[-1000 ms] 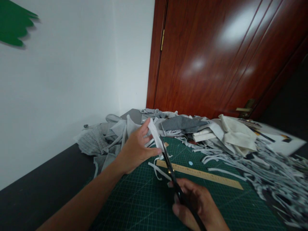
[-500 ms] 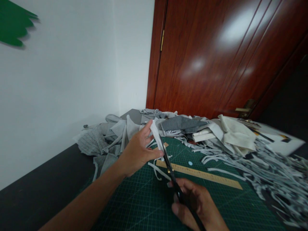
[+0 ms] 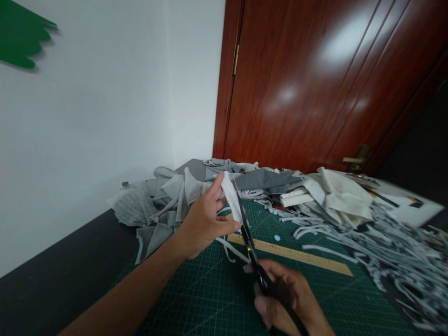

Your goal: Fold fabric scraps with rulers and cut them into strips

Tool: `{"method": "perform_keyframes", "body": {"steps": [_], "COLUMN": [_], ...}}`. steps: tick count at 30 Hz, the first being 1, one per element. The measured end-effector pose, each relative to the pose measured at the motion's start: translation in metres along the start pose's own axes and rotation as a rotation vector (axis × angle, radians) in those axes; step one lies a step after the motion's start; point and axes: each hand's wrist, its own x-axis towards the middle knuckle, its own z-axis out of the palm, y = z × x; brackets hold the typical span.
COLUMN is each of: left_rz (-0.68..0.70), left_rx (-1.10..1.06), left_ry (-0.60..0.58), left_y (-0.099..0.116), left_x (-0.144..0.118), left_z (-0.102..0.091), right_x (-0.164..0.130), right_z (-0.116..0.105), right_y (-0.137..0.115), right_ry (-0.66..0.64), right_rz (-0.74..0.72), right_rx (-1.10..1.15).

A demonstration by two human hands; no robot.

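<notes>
My left hand (image 3: 208,219) holds up a small piece of white fabric (image 3: 231,196), gripped between its thumb below and fingers above. My right hand (image 3: 283,291) is wrapped round the handles of black scissors (image 3: 249,242). Their long blades point up and away, running along the right edge of the white fabric. Whether the blades are fully closed on it is hard to see. Beneath the hands lies a green cutting mat (image 3: 196,289) with a printed grid. A wooden ruler (image 3: 301,255) rests on the mat, with thin white fabric strips (image 3: 234,248) near its left end.
A heap of grey fabric pieces (image 3: 154,198) lies left on the dark table (image 3: 70,275). Cream and grey cloths (image 3: 345,196) are piled at the back right, beside many cut strips (image 3: 402,256). Behind stand a white wall (image 3: 105,93) and a reddish wooden door (image 3: 297,84).
The white fabric has turned to show a broader face. Both hands have shifted slightly right, and the scissors have shifted with the right hand, their handles looking wider apart.
</notes>
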Motion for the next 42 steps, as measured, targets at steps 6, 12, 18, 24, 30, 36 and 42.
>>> {"method": "perform_keyframes", "body": {"steps": [6,12,18,24,30,36,42], "left_rz": [0.028,0.036,0.028,0.039,0.04,0.038,0.041], "left_rx": [-0.032,-0.004,-0.033,-0.042,-0.063,-0.059,-0.067], "left_ry": [-0.01,-0.018,-0.032,-0.036,-0.043,-0.045,-0.069], "left_y": [0.0,0.0,0.0,0.001,-0.001,-0.002,0.002], "left_x": [-0.002,-0.001,-0.001,-0.002,0.0,0.0,0.002], "left_z": [0.001,0.0,0.0,0.001,-0.001,-0.001,-0.005], "right_x": [0.0,0.0,-0.003,-0.005,-0.006,-0.009,-0.008], "right_z": [0.001,0.002,0.001,0.003,0.007,0.006,0.006], "right_y": [-0.007,-0.007,-0.011,-0.011,-0.013,-0.01,-0.003], "right_ry": [-0.035,-0.047,-0.013,0.006,0.047,0.085,0.118], "right_rz": [-0.002,-0.004,0.002,0.001,0.007,-0.043,-0.025], "right_rx": [0.05,0.073,0.032,0.04,0.064,0.01,-0.007]}}
